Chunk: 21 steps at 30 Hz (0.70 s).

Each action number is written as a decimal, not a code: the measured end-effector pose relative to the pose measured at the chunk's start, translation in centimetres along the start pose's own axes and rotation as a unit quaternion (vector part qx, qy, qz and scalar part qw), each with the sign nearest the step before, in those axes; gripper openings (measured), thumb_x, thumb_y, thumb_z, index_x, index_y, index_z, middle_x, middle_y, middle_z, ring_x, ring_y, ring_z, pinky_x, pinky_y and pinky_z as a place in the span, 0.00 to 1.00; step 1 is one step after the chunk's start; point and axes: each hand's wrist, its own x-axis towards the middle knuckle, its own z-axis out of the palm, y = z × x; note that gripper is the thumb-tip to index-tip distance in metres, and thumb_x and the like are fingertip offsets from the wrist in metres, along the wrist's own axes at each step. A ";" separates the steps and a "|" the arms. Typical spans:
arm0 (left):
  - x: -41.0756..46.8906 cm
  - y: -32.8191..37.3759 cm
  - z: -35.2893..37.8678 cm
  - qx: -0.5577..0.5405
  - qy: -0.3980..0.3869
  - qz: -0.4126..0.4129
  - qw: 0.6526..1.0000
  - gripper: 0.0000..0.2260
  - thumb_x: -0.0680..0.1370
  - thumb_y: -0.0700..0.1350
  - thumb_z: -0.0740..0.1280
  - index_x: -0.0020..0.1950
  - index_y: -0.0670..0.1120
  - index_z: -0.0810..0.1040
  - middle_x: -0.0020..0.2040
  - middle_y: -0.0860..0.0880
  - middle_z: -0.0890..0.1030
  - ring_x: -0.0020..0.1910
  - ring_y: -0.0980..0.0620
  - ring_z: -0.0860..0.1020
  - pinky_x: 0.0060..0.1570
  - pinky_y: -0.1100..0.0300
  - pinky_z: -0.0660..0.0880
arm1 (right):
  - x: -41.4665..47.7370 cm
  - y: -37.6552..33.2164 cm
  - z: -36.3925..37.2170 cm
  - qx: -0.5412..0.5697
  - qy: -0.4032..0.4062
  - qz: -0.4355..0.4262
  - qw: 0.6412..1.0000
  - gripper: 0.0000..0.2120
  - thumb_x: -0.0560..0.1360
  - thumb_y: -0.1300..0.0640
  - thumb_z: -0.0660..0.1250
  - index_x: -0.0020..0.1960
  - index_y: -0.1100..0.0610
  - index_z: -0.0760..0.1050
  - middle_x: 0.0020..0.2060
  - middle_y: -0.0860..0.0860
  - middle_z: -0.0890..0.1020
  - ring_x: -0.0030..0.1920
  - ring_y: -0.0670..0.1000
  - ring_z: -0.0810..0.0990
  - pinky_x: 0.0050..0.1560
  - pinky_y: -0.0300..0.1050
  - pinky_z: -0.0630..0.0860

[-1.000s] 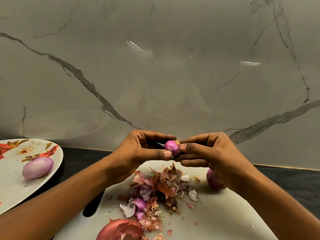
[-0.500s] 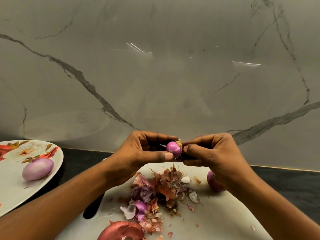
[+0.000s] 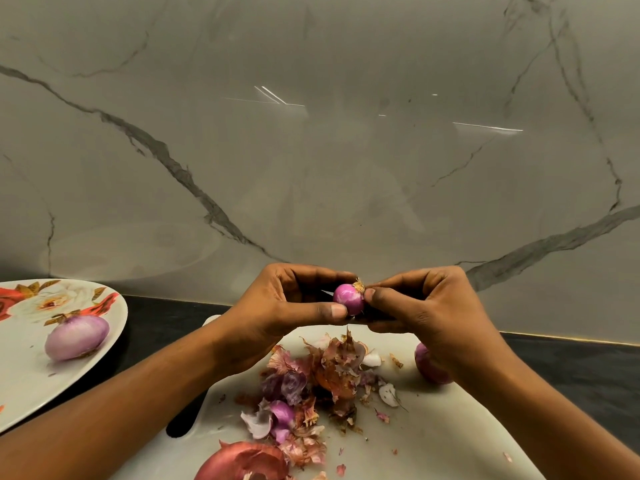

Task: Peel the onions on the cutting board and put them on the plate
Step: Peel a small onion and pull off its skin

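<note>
A person's two hands meet in the lower centre of the frame, above a white cutting board (image 3: 433, 427). The left hand (image 3: 294, 303) grasps a small purple onion (image 3: 348, 299) between curled fingers and thumb; the right hand (image 3: 426, 310) pinches at the onion's right side, thumb tip just below its dry root tuft. Compared with a second ago, the right thumb has slid off the onion's face to its edge, so more glossy bare flesh and the tuft show. The onion looks nearly peeled, with perhaps only the root end left, though whether a sliver of skin sits in the pinch is too small to tell. Below the hands a heap of papery peelings (image 3: 311, 386) covers the board, and another onion (image 3: 427, 367) lies partly hidden behind the right wrist. At the left edge, a flowered plate (image 3: 20, 382) holds one peeled onion (image 3: 77, 337), so at least two onions are not yet on it.
</note>
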 end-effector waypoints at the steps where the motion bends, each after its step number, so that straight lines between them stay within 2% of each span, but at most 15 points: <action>1: 0.0 0.0 0.0 -0.002 -0.002 0.001 1.000 0.21 0.72 0.36 0.77 0.65 0.43 0.84 0.61 0.41 0.86 0.62 0.40 0.84 0.64 0.48 0.81 | 0.0 0.2 -0.1 -0.013 0.005 -0.012 1.000 0.03 0.73 0.64 0.76 0.45 0.59 0.87 0.38 0.55 0.89 0.40 0.55 0.89 0.39 0.43 0.85; 3: 0.0 0.2 0.2 -0.007 -0.004 0.003 1.000 0.21 0.73 0.37 0.78 0.65 0.42 0.83 0.61 0.42 0.86 0.63 0.41 0.84 0.63 0.50 0.82 | 0.0 0.4 -0.2 -0.036 0.008 -0.031 0.999 0.05 0.75 0.66 0.74 0.45 0.58 0.87 0.39 0.54 0.89 0.41 0.55 0.89 0.39 0.43 0.86; 5: 0.0 0.3 0.2 -0.019 0.000 -0.001 1.000 0.21 0.73 0.37 0.75 0.66 0.41 0.83 0.61 0.42 0.86 0.62 0.41 0.84 0.61 0.53 0.82 | 0.0 0.3 -0.1 -0.038 0.008 -0.038 0.999 0.06 0.75 0.66 0.74 0.45 0.56 0.87 0.39 0.54 0.89 0.41 0.54 0.89 0.39 0.43 0.85; 9: 0.0 0.4 0.3 -0.027 0.007 -0.004 1.000 0.20 0.73 0.37 0.73 0.66 0.41 0.82 0.60 0.42 0.86 0.62 0.42 0.84 0.59 0.55 0.82 | 0.2 0.4 -0.2 -0.008 -0.002 -0.011 1.000 0.03 0.76 0.64 0.74 0.47 0.58 0.87 0.39 0.56 0.89 0.41 0.55 0.90 0.39 0.43 0.86; 10: 0.0 0.4 0.4 -0.020 0.011 0.000 1.000 0.21 0.73 0.38 0.74 0.66 0.42 0.82 0.60 0.43 0.86 0.61 0.43 0.84 0.59 0.55 0.82 | 0.2 0.3 -0.2 -0.003 -0.009 -0.008 1.000 0.03 0.75 0.61 0.75 0.48 0.59 0.87 0.40 0.55 0.89 0.42 0.55 0.90 0.40 0.44 0.86; 12: -0.1 0.5 0.5 -0.004 0.019 0.013 1.000 0.21 0.72 0.38 0.75 0.65 0.43 0.83 0.59 0.44 0.87 0.61 0.43 0.85 0.59 0.55 0.82 | 0.0 0.3 -0.2 -0.024 -0.017 -0.025 0.999 0.11 0.70 0.53 0.76 0.50 0.56 0.87 0.41 0.53 0.89 0.43 0.54 0.90 0.43 0.46 0.87; 14: -0.1 0.5 0.7 0.018 0.030 0.028 0.999 0.21 0.71 0.38 0.76 0.64 0.43 0.83 0.58 0.44 0.87 0.59 0.44 0.86 0.58 0.55 0.83 | -0.2 0.3 -0.2 -0.087 -0.011 -0.058 0.994 0.15 0.67 0.47 0.76 0.51 0.52 0.87 0.41 0.49 0.89 0.43 0.51 0.89 0.44 0.47 0.87; 15: -0.1 0.6 0.7 0.030 0.037 0.035 0.998 0.22 0.70 0.38 0.77 0.64 0.44 0.83 0.57 0.45 0.88 0.58 0.44 0.86 0.56 0.56 0.83 | -0.2 0.4 -0.2 -0.116 -0.010 -0.073 0.991 0.14 0.68 0.47 0.76 0.51 0.50 0.87 0.41 0.48 0.89 0.43 0.50 0.89 0.44 0.47 0.87; 19: -0.2 0.7 0.8 0.056 0.048 0.043 0.996 0.22 0.68 0.37 0.78 0.62 0.43 0.84 0.54 0.45 0.88 0.55 0.46 0.87 0.52 0.59 0.83 | 0.1 0.8 -0.5 -0.143 -0.005 -0.094 0.985 0.05 0.74 0.57 0.76 0.50 0.50 0.87 0.40 0.47 0.89 0.41 0.50 0.89 0.45 0.52 0.87; 21: -0.3 0.7 0.9 0.064 0.051 0.049 0.995 0.21 0.68 0.36 0.78 0.61 0.43 0.85 0.54 0.45 0.89 0.55 0.46 0.87 0.52 0.59 0.83 | 0.0 0.8 -0.5 -0.155 -0.002 -0.109 0.982 0.05 0.74 0.56 0.76 0.48 0.49 0.87 0.38 0.47 0.89 0.40 0.50 0.89 0.44 0.52 0.87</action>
